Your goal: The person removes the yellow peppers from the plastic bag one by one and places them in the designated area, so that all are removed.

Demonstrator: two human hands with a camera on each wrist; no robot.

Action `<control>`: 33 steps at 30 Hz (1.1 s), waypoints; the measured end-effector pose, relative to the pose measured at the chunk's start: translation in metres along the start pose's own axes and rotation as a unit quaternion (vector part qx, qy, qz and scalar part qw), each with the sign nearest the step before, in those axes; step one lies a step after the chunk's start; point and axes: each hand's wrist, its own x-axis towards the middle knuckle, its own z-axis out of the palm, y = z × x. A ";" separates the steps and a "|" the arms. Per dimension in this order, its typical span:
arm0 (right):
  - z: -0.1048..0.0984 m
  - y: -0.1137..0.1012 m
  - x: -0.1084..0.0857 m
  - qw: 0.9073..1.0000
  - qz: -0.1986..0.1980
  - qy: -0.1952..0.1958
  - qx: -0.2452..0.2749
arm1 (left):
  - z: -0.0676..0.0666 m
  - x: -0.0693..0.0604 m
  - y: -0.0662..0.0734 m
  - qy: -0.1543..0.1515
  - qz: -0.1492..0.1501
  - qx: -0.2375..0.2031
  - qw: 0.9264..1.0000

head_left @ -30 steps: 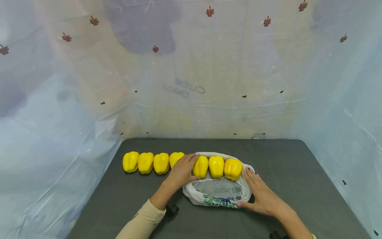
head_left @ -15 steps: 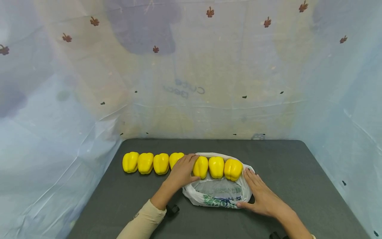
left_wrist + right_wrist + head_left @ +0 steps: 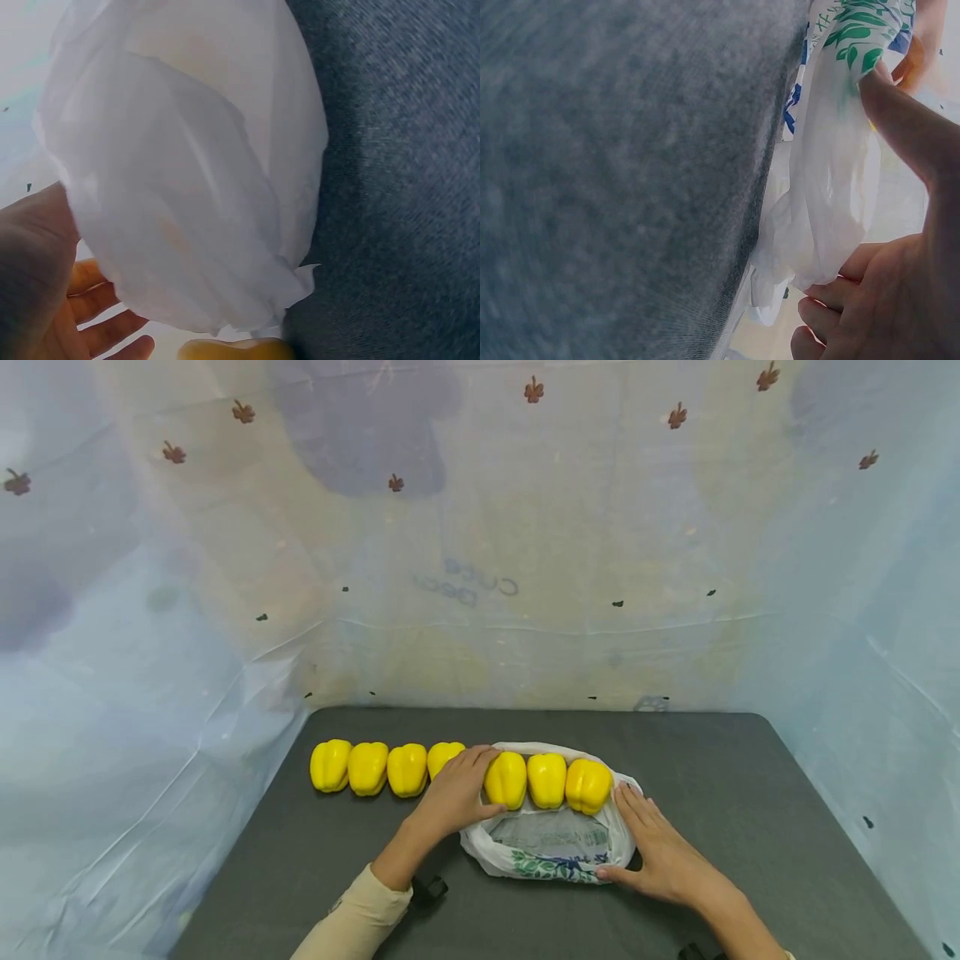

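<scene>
A white plastic bag with green and blue print lies with its mouth up on the dark table. Three yellow bell peppers show in a row inside its mouth. My left hand touches the left end of the bag, fingers extended close to the leftmost of these peppers. At the right end, my right hand rests against the bag, fingers stretched along its side and thumb at the front. The left wrist view has the bag covering part of the left fingers. In the right wrist view the thumb touches the bag.
Several more yellow bell peppers stand in a row on the table, left of the bag; the nearest is partly hidden by the left hand. A pale patterned plastic sheet rises behind the table and along both sides.
</scene>
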 end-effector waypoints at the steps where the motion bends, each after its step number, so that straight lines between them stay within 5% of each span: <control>1: 0.000 0.000 0.000 1.000 0.000 0.001 0.000 | -0.001 0.000 0.000 0.001 0.000 -0.001 1.000; 14: -0.002 0.001 -0.001 1.000 0.000 0.003 -0.008 | -0.026 -0.007 0.004 0.004 0.000 -0.060 0.998; 22: -0.002 0.000 -0.002 1.000 -0.002 0.006 -0.010 | -0.041 -0.017 -0.004 0.007 -0.001 -0.118 0.993; 33: -0.001 -0.001 -0.001 1.000 -0.007 0.008 -0.011 | -0.061 -0.035 -0.014 0.005 -0.014 -0.138 0.990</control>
